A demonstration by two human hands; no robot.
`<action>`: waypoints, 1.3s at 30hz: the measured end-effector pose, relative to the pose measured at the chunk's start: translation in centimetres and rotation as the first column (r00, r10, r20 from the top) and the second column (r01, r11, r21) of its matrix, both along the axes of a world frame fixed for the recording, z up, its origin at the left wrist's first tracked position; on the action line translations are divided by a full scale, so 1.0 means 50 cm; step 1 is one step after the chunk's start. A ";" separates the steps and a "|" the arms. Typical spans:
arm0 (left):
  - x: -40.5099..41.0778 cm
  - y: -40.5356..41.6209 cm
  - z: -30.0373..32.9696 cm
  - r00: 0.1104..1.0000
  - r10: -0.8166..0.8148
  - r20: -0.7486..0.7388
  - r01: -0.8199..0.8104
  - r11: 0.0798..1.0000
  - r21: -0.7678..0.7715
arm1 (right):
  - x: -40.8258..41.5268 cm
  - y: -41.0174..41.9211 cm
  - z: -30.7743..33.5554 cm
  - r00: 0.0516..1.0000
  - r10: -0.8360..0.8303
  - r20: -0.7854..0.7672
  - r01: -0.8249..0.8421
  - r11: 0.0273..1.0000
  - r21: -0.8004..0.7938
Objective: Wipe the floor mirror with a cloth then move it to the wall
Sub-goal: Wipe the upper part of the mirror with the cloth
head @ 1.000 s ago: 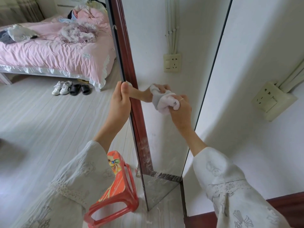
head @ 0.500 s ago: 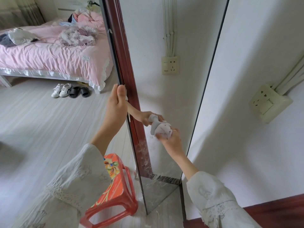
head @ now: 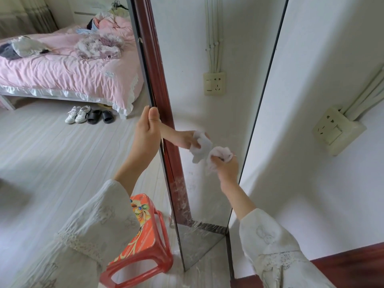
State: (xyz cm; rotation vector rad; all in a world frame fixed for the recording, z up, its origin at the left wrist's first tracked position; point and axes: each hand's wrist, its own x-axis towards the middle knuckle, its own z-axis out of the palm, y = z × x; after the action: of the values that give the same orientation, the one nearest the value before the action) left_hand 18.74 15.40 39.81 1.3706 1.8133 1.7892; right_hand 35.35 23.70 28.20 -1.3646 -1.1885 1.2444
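One floor mirror [head: 207,113] stands upright on the floor, just beside the white wall [head: 311,183]. The left hand [head: 146,140] grips the mirror's left edge, thumb on the front. The right hand [head: 225,169] holds one crumpled white cloth [head: 220,155] bunched against the glass. One red plastic stool [head: 143,240] stands by the mirror's lower left corner. Two pairs of shoes [head: 89,116] lie at the foot of one pink bed [head: 68,73].

Stool [head: 143,235] left of mirror [head: 207,113]; wall [head: 311,183] right.
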 end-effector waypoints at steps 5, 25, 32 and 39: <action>0.001 0.000 0.001 1.000 -0.003 -0.018 0.003 1.000 0.003 | 0.002 0.055 0.102 0.989 -0.124 -0.075 0.138 0.963 0.232; 0.005 0.017 -0.012 0.996 0.085 -0.020 -0.084 0.995 0.051 | -0.034 0.085 0.053 0.985 -0.156 -0.079 0.171 0.954 0.245; 0.006 0.019 -0.011 0.995 0.103 -0.011 -0.102 0.993 0.066 | -0.021 0.108 -0.032 0.973 -0.224 0.062 0.202 0.946 0.254; 0.010 0.021 -0.016 0.993 0.120 -0.022 -0.118 0.990 0.074 | 0.037 0.091 -0.067 0.967 -0.251 0.047 0.256 0.952 -0.168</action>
State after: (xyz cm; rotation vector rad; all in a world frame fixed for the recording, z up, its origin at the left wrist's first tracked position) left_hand 19.23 16.45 39.03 1.3441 1.8981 1.9229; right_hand 37.18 28.23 24.83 -1.6093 -0.9033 1.1682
